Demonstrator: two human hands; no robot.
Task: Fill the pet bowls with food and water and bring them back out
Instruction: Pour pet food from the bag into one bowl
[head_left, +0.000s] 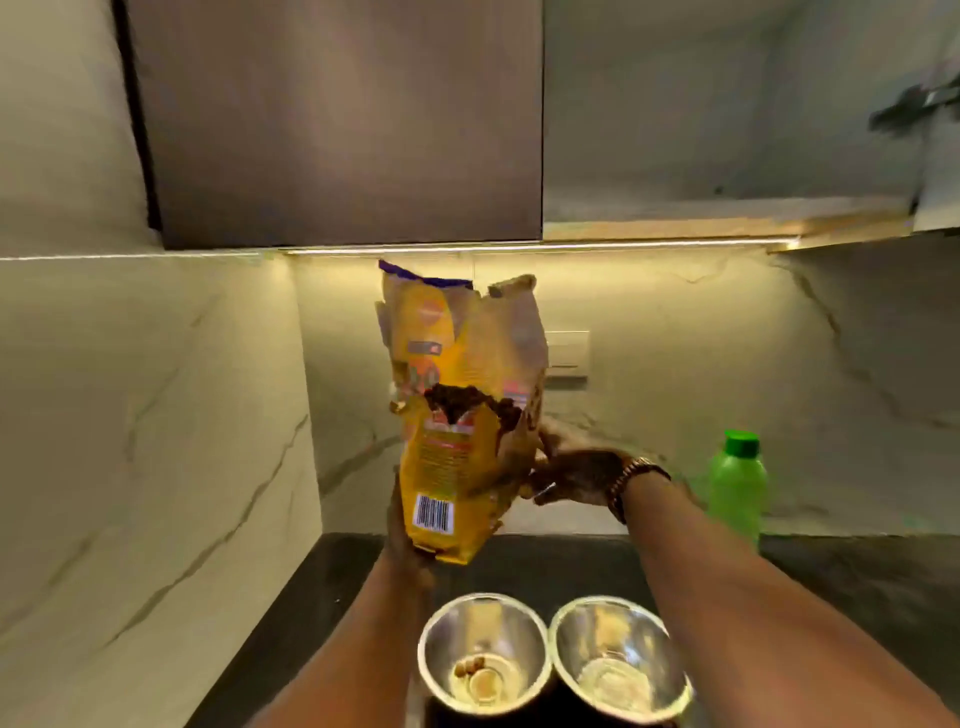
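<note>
A yellow pet food bag (457, 452) is held upright above the dark counter, its torn side showing brown kibble. My left hand (402, 530) grips the bag's lower left edge from behind. My right hand (566, 470), with a watch on the wrist, holds its right side. Below, at the counter's front, stand two shiny steel bowls side by side. The left bowl (441, 618) has a few kibble pieces on its bottom. The right bowl (670, 649) holds none.
A green bottle (736, 480) with a green cap stands on the dark counter (857, 582) against the marble back wall at the right. A marble side wall (156, 441) closes the left. A dark cabinet (337, 119) hangs overhead. A wall socket (569, 353) sits behind the bag.
</note>
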